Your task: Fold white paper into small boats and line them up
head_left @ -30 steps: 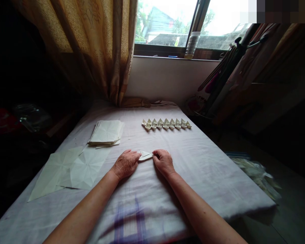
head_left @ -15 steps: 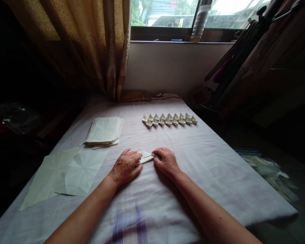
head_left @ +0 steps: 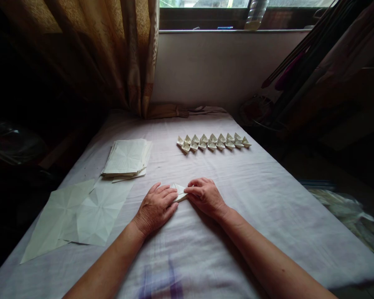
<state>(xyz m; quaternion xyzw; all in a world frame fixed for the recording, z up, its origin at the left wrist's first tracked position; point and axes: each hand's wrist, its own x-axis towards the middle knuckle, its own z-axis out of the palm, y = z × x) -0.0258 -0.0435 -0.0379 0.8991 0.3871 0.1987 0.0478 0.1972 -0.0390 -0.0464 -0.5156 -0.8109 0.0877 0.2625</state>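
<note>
A small folded piece of cream paper lies on the white cloth near the middle. My left hand rests on its left part with the fingers stretched flat, pressing it down. My right hand covers its right end, fingers curled with the tips on the paper. Most of the piece is hidden under the two hands. A row of several small folded paper shapes stands farther back.
A stack of creased paper sheets lies to the left, and two unfolded creased sheets lie nearer the left edge. A curtain hangs at the back left. Dark clutter and a plastic bag sit off the right edge.
The view has tipped downward, so the window slid out of the top. My hands have drawn closer over the folded paper, and the left fingers now lie flatter on it.
</note>
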